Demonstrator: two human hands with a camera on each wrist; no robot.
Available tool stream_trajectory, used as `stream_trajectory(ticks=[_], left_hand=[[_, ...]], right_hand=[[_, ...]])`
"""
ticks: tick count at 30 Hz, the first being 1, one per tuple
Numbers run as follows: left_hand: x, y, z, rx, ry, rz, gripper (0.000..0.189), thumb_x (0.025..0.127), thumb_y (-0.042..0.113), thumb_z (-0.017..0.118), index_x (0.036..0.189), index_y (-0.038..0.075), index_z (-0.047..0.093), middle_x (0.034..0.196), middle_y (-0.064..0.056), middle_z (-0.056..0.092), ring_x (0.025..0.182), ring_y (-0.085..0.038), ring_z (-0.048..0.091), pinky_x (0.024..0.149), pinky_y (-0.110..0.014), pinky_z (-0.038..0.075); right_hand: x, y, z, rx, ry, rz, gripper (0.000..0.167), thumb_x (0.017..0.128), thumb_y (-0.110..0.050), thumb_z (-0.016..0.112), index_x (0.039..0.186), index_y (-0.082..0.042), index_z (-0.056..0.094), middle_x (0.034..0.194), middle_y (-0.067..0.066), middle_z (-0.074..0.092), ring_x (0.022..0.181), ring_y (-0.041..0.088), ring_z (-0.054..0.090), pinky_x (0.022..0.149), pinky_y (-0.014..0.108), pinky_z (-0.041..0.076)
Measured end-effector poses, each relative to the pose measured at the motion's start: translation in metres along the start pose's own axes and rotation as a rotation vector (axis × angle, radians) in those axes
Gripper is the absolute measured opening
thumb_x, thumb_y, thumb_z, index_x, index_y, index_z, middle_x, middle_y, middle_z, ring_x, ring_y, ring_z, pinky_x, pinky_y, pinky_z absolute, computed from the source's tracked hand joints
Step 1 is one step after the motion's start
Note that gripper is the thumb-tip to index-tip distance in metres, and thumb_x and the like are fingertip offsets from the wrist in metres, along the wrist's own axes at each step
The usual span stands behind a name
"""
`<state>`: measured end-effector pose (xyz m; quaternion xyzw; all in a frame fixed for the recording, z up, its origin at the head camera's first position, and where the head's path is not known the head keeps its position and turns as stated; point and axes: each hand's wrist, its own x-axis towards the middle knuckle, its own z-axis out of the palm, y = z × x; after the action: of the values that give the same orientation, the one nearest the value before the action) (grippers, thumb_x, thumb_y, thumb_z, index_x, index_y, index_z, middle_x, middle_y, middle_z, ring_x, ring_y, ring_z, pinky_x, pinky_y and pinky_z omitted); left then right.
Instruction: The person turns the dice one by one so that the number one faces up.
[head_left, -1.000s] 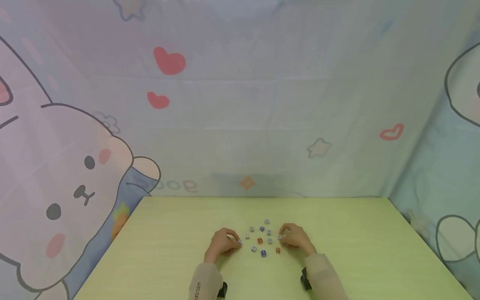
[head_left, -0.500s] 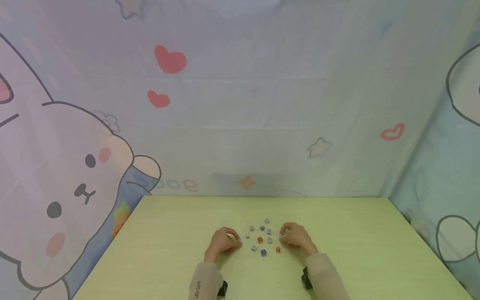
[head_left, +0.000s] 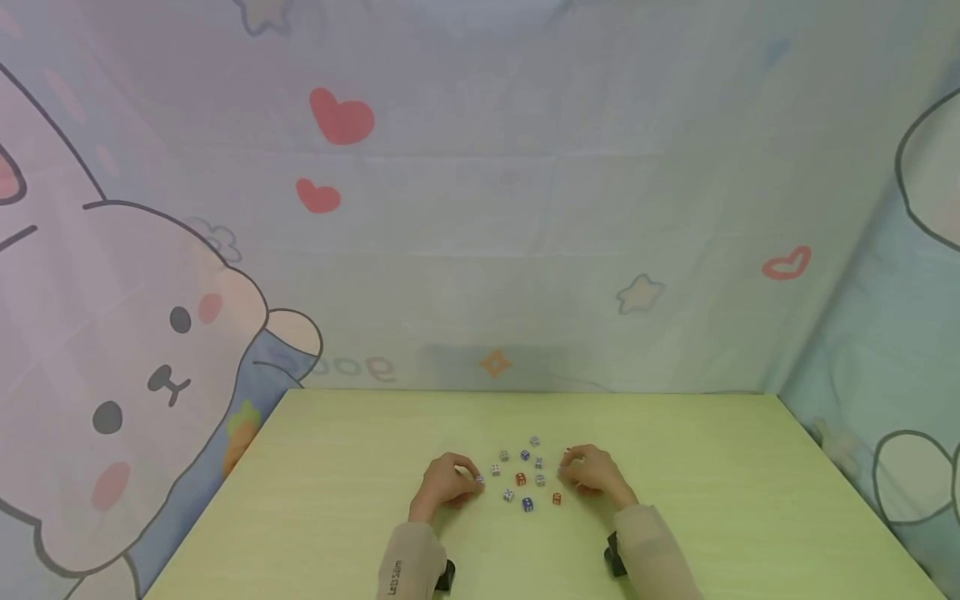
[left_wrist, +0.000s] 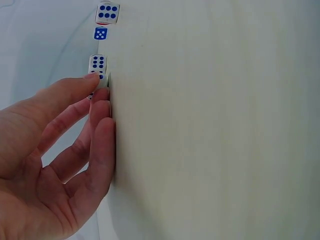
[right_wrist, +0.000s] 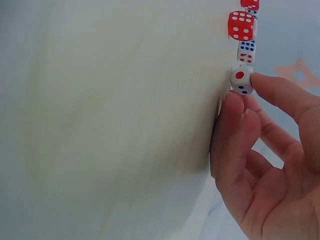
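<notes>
My left hand is at the left side of a loose group of small dice on the table. Its thumb and fingertips pinch a white die with blue pips, partly covered by the thumb. Across the group, my right hand holds a white die between thumb and fingers, low at the tabletop. One red pip and two blue pips show on that die in the right wrist view. Between the hands lie a red die, a dark blue die and several white dice, one of them a white die near the front.
A second red die lies close to the right hand, and a smaller blue die farther back. The pale yellow-green table reaches a printed cloth backdrop. Black wrist devices, one a black box, sit at the sleeves.
The white die seen at the right fingertips earlier is now mostly out of sight in the head view; a small white-and-red spot shows above the index finger. The left hand stays in place.
</notes>
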<state>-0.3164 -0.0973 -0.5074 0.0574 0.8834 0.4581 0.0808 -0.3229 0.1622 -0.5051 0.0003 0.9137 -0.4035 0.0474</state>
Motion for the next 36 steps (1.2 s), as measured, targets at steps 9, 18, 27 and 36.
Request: stream_trajectory(ticks=[9,18,27,36], left_hand=[[0.0012,-0.0002,0.0,-0.003,0.002,0.003,0.013,0.073,0.015,0.072,0.081,0.005,0.067,0.062,-0.009,0.065,0.046,-0.012,0.055,0.044,-0.026,0.05],[0.0009,-0.0018,0.0005,0.004,0.002,0.005,0.013,0.073,0.015,0.072,0.081,0.006,0.067,0.061,-0.007,0.064,0.047,-0.012,0.056,0.044,-0.026,0.05],[0.0023,-0.0027,0.0007,0.007,0.009,0.006,0.013,0.073,0.015,0.072,0.081,0.006,0.067,0.06,-0.006,0.064,0.045,-0.011,0.055,0.043,-0.026,0.049],[0.0029,-0.0038,0.0016,0.01,0.007,0.001,0.013,0.073,0.015,0.072,0.081,0.007,0.068,0.061,-0.006,0.064,0.046,-0.012,0.056,0.043,-0.024,0.049]], right_hand=[[0.003,0.0019,0.0024,0.016,0.018,0.011,0.011,0.08,-0.018,0.063,0.084,-0.008,0.065,0.11,0.015,0.06,0.045,0.009,0.048,0.041,0.02,0.042],[0.0026,0.0035,0.0031,0.027,0.016,0.018,0.009,0.08,-0.016,0.062,0.085,-0.009,0.064,0.109,0.016,0.059,0.047,0.01,0.049,0.042,0.021,0.043],[0.0026,0.0028,0.0023,0.027,0.011,0.008,0.016,0.074,-0.014,0.07,0.086,-0.01,0.06,0.086,0.011,0.061,0.046,0.01,0.049,0.042,0.02,0.043],[0.0037,0.0044,0.0031,0.034,0.014,0.015,0.01,0.075,-0.015,0.068,0.081,-0.011,0.061,0.079,0.008,0.062,0.045,0.009,0.047,0.04,0.019,0.04]])
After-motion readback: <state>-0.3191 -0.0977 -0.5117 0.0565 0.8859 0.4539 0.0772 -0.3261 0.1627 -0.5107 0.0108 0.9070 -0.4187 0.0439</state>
